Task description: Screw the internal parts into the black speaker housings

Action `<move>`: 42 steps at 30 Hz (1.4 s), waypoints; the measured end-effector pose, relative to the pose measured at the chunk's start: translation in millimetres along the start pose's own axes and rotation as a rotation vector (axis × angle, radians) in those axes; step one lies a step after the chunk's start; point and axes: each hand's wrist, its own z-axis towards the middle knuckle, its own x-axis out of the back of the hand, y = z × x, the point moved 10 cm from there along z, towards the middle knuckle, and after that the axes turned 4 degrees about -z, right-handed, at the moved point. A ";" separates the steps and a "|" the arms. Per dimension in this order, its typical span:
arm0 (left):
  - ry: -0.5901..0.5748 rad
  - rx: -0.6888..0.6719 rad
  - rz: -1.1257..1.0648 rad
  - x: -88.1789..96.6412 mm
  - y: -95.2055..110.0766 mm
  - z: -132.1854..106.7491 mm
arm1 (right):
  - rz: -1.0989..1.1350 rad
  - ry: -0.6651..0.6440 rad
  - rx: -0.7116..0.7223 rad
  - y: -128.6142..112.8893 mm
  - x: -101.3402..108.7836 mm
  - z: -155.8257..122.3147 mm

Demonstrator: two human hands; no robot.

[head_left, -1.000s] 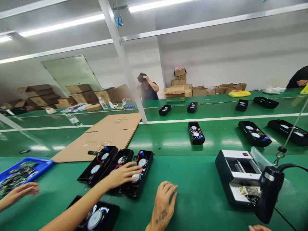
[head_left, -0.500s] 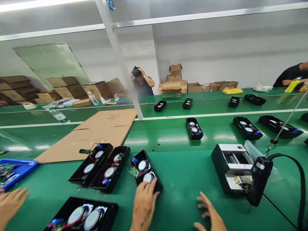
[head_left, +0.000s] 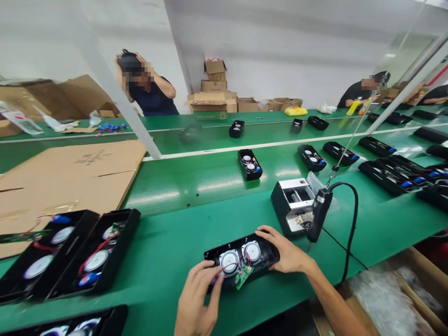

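A black speaker housing (head_left: 268,256) lies crosswise on the green bench in front of me. Two round speaker drivers (head_left: 230,262) sit inside it. A small green circuit board (head_left: 244,276) on red and black wires hangs over its near edge. My right hand (head_left: 285,252) grips the right end, thumb and fingers around it. At the left end, my left hand (head_left: 201,291) has its fingers bent and closed on the housing, close to the wires and a bit of blue. What exactly its fingertips pinch is partly hidden.
Two open speaker housings (head_left: 114,252) lie at left by a flat cardboard sheet (head_left: 70,172). A black and silver machine (head_left: 280,205) stands behind my right hand, with a hanging electric screwdriver (head_left: 320,212) beside it. More housings (head_left: 250,164) line the belt. Co-workers (head_left: 150,93) sit across.
The housing has turned from slanted to crosswise and come right, near the machine. My right hand, previously apart and open, now grips it. The view has swung right; another hand at far left is gone.
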 end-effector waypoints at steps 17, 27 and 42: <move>-0.311 -0.075 0.155 -47.8 -23.2 -33.7 | -0.580 0.053 0.381 -129.2 -38.4 29.3; -0.523 -0.122 0.126 -88.9 -25.7 -44.7 | -0.537 -0.447 0.211 -122.5 -53.5 35.6; -0.653 -0.166 0.055 -100.2 -28.2 -25.8 | -0.382 -0.316 0.150 -109.8 -53.5 35.4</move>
